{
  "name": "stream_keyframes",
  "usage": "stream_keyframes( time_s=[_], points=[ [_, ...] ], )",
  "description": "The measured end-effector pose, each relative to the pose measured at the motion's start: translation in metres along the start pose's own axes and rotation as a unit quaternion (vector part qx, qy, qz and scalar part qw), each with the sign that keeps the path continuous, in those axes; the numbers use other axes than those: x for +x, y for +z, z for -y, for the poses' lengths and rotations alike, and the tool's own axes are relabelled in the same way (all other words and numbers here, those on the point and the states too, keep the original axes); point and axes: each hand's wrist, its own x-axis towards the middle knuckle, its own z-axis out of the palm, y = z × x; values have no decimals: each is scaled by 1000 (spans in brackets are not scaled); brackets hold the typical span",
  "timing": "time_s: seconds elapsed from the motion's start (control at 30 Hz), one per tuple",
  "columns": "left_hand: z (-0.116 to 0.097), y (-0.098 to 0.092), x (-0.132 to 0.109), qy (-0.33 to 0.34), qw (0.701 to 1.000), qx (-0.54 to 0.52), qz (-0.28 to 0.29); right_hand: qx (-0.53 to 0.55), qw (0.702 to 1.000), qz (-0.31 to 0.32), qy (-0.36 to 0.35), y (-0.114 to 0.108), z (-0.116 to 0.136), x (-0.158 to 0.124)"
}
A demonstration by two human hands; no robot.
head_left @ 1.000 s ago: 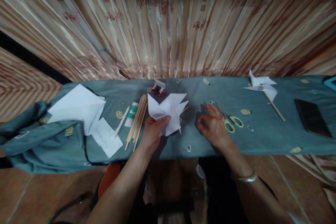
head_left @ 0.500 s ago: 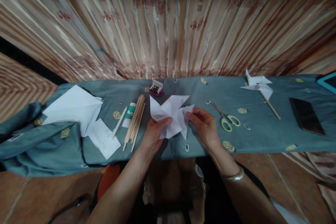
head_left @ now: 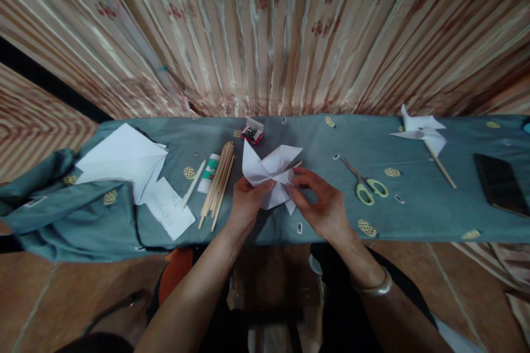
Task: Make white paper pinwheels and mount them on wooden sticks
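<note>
A white paper pinwheel (head_left: 271, 168) with folded, pointed blades is between my two hands just above the table. My left hand (head_left: 247, 201) grips its lower left side, the thumb lying near the middle. With bent fingers, my right hand (head_left: 321, 198) pinches the paper at the right, close to the centre. A pale wooden tip (head_left: 297, 165) pokes out behind the right blade; how it meets the paper is hidden. Left of my hands lie a bundle of wooden sticks (head_left: 219, 182), a glue stick (head_left: 209, 174) and a white pen-like stick (head_left: 194, 185).
A small box of metal pins (head_left: 252, 132) stands open behind the pinwheel. Scissors (head_left: 366, 185), a finished pinwheel on a stick (head_left: 423, 133) and a phone (head_left: 501, 185) lie to the right. Stacked white paper (head_left: 120, 157) and a written-on sheet (head_left: 170, 212) lie left on the teal cloth (head_left: 323, 146).
My right hand has moved in toward the pinwheel's middle, bringing the right-hand paper inward. The wooden tip now shows behind it. The camera view has shifted slightly.
</note>
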Motion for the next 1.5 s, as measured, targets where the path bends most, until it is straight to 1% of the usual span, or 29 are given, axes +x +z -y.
stream_keyframes(
  time_s=[0.13,0.3,0.37,0.53,0.7,1.03,1.3,1.5],
  points=[
    [1,-1,0,8,1000,16,-11,7,1000,-3,16,-1,1,0],
    [1,-1,-2,7,999,42,5,18,997,-23,75,-1,4,3],
    [2,-1,-3,10,998,56,8,15,996,-25,86,0,5,3],
    [2,-1,-5,9,996,83,10,-15,996,-32,84,1,2,4],
    [3,-2,-5,17,994,111,4,-34,996,-21,85,0,0,4],
    [6,-2,-5,19,992,123,2,-43,994,-12,101,-1,3,5],
    [7,-3,-5,26,990,139,-1,-54,994,-2,96,-2,1,5],
    [8,-4,-5,29,989,144,8,-64,994,-2,90,-2,1,4]
  ],
)
